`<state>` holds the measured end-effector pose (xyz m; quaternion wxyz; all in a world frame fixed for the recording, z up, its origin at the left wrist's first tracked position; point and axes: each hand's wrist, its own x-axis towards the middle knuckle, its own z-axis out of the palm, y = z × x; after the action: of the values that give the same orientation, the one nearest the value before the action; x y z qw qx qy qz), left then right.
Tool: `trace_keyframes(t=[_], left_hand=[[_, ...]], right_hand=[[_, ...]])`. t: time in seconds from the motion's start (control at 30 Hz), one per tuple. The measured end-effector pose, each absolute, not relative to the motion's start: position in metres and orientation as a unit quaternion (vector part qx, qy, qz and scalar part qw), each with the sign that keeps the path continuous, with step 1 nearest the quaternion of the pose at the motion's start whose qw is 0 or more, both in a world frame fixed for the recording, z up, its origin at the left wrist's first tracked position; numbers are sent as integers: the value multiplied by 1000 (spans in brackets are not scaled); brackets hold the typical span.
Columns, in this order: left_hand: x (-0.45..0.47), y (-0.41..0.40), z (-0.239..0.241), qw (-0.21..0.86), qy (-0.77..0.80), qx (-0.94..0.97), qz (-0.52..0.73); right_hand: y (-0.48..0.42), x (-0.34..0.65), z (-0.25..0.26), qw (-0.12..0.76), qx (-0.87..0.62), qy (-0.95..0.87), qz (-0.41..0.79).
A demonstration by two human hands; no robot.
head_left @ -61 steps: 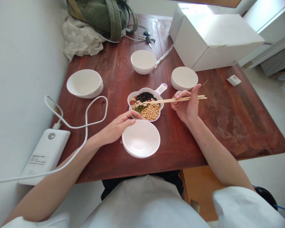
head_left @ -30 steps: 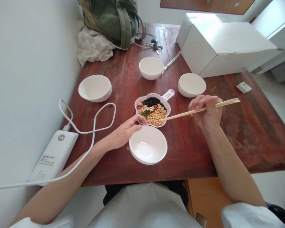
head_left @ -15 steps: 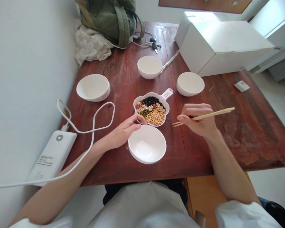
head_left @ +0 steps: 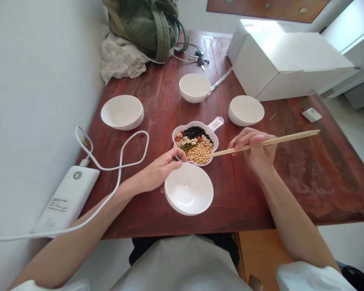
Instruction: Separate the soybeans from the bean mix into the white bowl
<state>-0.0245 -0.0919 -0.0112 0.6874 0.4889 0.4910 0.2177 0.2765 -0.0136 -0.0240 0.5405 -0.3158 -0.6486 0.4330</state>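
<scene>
The left hand (head_left: pixel 160 171) is half closed, its fingers curled over the lower left rim of a flower-shaped dish (head_left: pixel 200 123), gripping it lightly. The right hand (head_left: pixel 255 149) is closed around a pair of wooden chopsticks (head_left: pixel 291 137), held together and pointing left, with their tips at the dish's right edge, beside the soybeans. Whether the tips hold anything is too small to tell.

The dish sits on a dark red wooden table (head_left: pixel 315 178), its short handle pointing up and to the right. Its compartments hold soybeans (head_left: pixel 200 154), black beans (head_left: pixel 194 132), mung beans (head_left: pixel 185 148) and a mix of pale seeds and red beans. A white bowl (head_left: pixel 188 189) stands just below the dish, almost touching it and close to the left hand.

Three more white bowls stand well apart from it: one to the left (head_left: pixel 121 112), one at the far side (head_left: pixel 195 87) and one to the right (head_left: pixel 246 110). A power bank (head_left: pixel 66 201) lies at the left edge, with a white cable (head_left: pixel 118 173) looping across the table. At the far end are a green backpack (head_left: pixel 145 24), a floral cloth (head_left: pixel 119 60), keys (head_left: pixel 200 60) and a large white box (head_left: pixel 288 66).
</scene>
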Motion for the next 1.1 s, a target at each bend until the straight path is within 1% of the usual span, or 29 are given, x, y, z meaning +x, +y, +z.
trace_keyframes(t=[0.17,0.3,0.43,0.67,0.87,1.1], left_hand=[[-25,-92,-12,690,488,490,213],[-25,-92,-13,689,488,490,216],[-25,-91,-14,693,485,489,215],[-25,-92,-16,690,483,496,212],[-25,-93,-16,705,470,491,201],[-22,-96,-15,693,473,502,210]], right_hand=[[-12,278,-27,506,-292,-689,429],[-10,281,-29,514,-291,-676,442],[-13,280,-30,542,-294,-671,412],[-16,275,-31,504,-320,-691,408],[-15,272,-38,512,-328,-653,452],[-14,271,-39,512,-321,-666,437]])
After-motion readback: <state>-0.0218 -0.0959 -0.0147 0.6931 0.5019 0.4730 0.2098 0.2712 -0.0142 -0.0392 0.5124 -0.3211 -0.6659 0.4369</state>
